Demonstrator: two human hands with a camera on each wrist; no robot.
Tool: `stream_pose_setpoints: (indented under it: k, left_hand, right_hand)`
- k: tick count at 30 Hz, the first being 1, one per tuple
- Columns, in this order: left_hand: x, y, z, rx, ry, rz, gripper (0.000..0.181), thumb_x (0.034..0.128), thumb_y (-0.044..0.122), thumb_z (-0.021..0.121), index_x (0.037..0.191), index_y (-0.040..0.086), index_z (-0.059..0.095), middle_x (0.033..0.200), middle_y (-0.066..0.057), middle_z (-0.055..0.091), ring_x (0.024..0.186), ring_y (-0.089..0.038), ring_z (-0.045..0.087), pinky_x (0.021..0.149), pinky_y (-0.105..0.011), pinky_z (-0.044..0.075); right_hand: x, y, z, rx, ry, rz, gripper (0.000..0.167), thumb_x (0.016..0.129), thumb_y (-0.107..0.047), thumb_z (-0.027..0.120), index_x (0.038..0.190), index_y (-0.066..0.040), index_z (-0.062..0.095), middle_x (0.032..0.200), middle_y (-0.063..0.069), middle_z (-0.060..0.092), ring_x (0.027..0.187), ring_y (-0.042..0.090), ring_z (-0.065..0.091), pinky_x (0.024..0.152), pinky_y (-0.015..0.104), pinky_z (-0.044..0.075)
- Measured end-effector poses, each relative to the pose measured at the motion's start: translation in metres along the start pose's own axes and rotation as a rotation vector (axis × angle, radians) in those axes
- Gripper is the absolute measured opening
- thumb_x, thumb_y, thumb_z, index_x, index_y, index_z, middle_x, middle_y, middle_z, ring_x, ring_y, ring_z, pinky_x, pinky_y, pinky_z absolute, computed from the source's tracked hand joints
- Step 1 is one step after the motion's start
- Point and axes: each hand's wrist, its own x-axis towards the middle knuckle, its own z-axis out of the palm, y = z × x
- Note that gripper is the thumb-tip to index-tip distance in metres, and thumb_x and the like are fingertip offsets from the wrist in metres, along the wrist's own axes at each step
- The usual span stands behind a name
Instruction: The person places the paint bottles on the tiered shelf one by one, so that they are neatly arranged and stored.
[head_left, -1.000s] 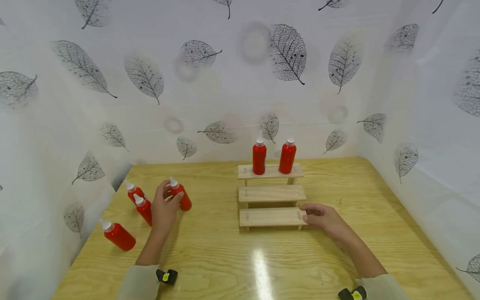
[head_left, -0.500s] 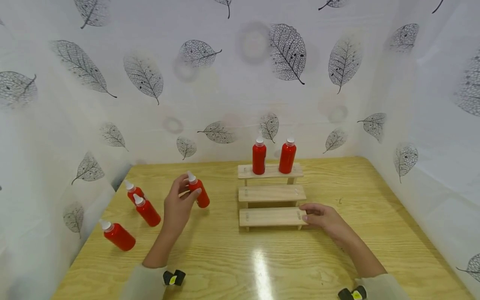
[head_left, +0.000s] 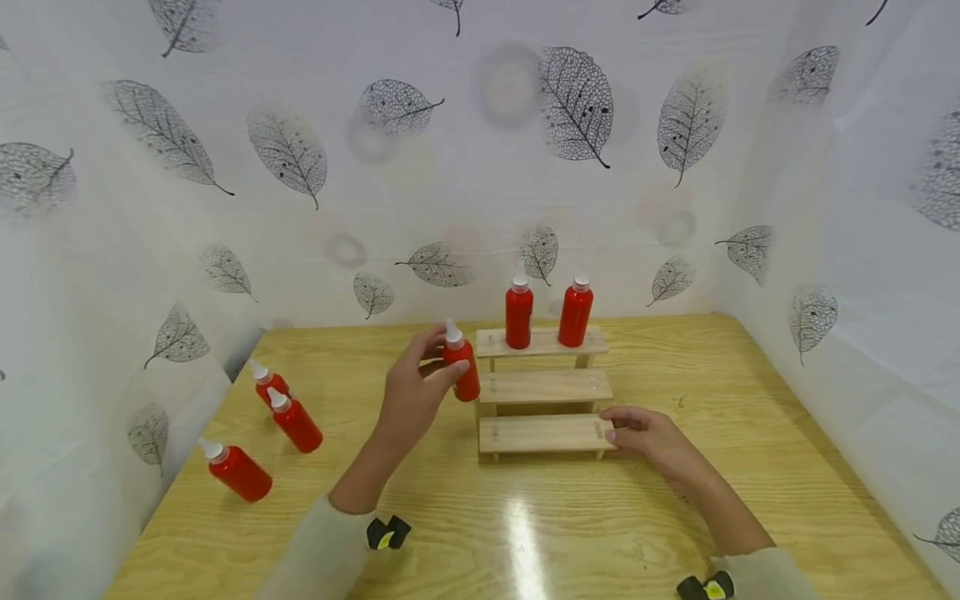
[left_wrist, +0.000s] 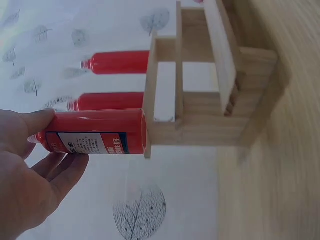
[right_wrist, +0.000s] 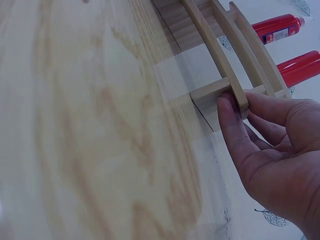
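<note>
My left hand (head_left: 412, 392) grips a red bottle (head_left: 462, 372) with a white pointed cap, just left of a three-tier wooden rack (head_left: 545, 433). In the left wrist view the held bottle (left_wrist: 95, 132) shows a printed label, with fingers and thumb around its cap end. My right hand (head_left: 652, 437) pinches the right end of the rack's lowest step, thumb on one face and fingers on the other, as the right wrist view of the hand (right_wrist: 280, 145) shows. On the top step stand two upright red bottles, a left one (head_left: 518, 315) and a right one (head_left: 575, 313).
At the table's left side are three more red bottles with white caps: a back one (head_left: 270, 385), a middle one (head_left: 297, 425) and a front one (head_left: 240, 472). The wooden table (head_left: 420, 533) ends at a leaf-printed curtain (head_left: 450, 167) behind and at both sides.
My left hand has carried the red bottle rightward, from near the left group of bottles to the rack's left edge. My right hand stays on the rack.
</note>
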Motion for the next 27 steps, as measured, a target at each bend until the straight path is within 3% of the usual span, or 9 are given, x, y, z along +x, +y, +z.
stream_pose_setpoints:
  k: [9,14,20,27]
  left_hand:
    - [0.025,0.01,0.044,-0.028,-0.103,0.051,0.05,0.091,0.013,0.076,0.137,0.015,0.056,0.124,-0.005,0.065,0.109,-0.023,0.064,0.096,-0.037,0.058]
    - [0.035,0.014,0.069,-0.028,-0.161,0.034,0.05,0.0915,0.013,0.075,0.137,0.016,0.056,0.123,-0.005,0.066,0.111,-0.021,0.064,0.096,-0.033,0.057]
    - [0.042,0.02,0.094,-0.014,-0.233,-0.027,0.053,0.0925,0.017,0.074,0.142,0.018,0.054,0.126,-0.002,0.066,0.113,-0.017,0.065,0.097,-0.031,0.056]
    - [0.046,0.018,0.119,0.012,-0.27,0.016,0.054,0.093,0.016,0.073,0.143,0.017,0.054,0.127,-0.006,0.067,0.112,-0.019,0.067,0.096,-0.031,0.057]
  right_hand:
    - [0.0,-0.001,-0.001,-0.002,-0.007,-0.002,0.054,0.098,-0.022,0.066,0.142,0.006,0.049,0.133,0.024,0.055,0.108,0.018,0.063,0.092,0.029,0.057]
    - [0.0,0.0,-0.002,0.001,-0.001,0.016,0.053,0.099,-0.022,0.066,0.141,0.005,0.05,0.138,0.023,0.054,0.111,0.018,0.062,0.094,0.031,0.057]
    - [0.001,-0.001,-0.002,-0.009,0.007,0.034,0.053,0.098,-0.024,0.067,0.141,0.003,0.052,0.135,0.02,0.056,0.11,0.018,0.063,0.094,0.031,0.057]
    - [0.002,-0.002,0.0,-0.026,0.012,0.05,0.054,0.098,-0.026,0.067,0.141,0.002,0.052,0.137,0.021,0.055,0.111,0.02,0.062,0.093,0.032,0.057]
